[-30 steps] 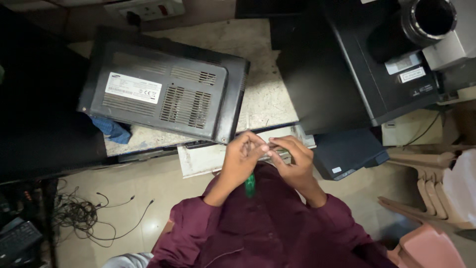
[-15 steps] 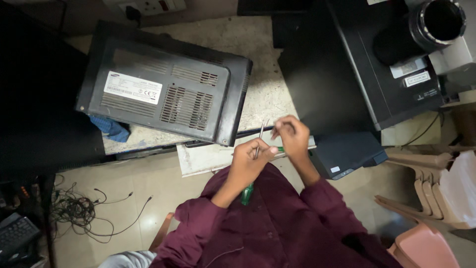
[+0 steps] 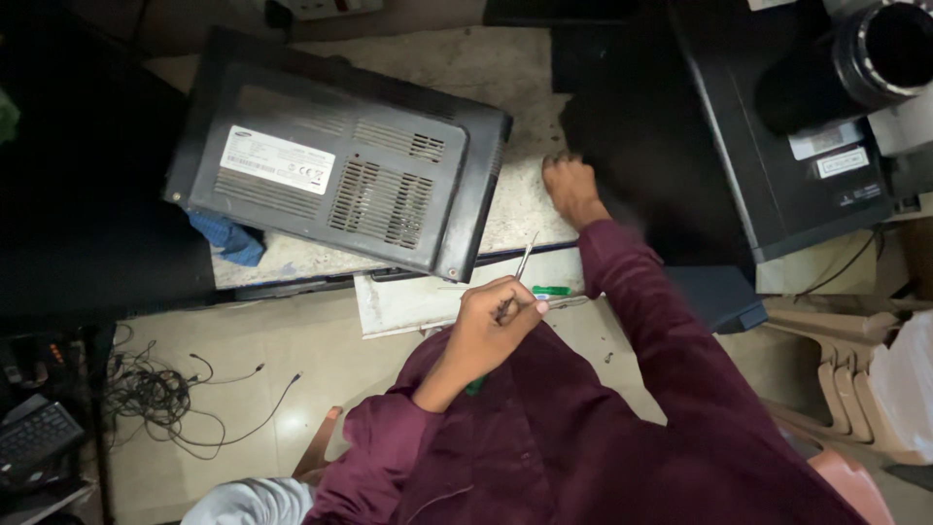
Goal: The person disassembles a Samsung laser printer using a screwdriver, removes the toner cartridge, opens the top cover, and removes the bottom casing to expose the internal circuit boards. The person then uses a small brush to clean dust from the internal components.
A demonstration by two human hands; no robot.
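L hand [image 3: 491, 326] grips thin metal tweezers [image 3: 525, 262] w/ closed fingers; R hand [image 3: 571, 190] rests loosely curled, holding nothing, on table [image 3: 530, 97] beside upturned black microwave [image 3: 340, 165]; blue cloth [image 3: 228, 238] underneath.

Beyond the fingers [image 3: 505, 301] of the left hand [image 3: 491, 326], the appliance casing [image 3: 340, 175] is showing black, with grey slotted vent patterns and a white label. The tweezers [image 3: 523, 267] between those fingers are gleaming silver, and the small screwdriver [image 3: 550, 291] just beside them is showing a bright green handle. Below the fingers, the sleeve [image 3: 593, 428] is showing deep maroon. Under the fingers of the right hand [image 3: 571, 190], the worktop [image 3: 525, 87] is looking pale speckled grey. Far to the left of the fingers, a cloth [image 3: 228, 238] is showing blue, and thin wires [image 3: 185, 399] are lying black on the cream floor [image 3: 282, 340].
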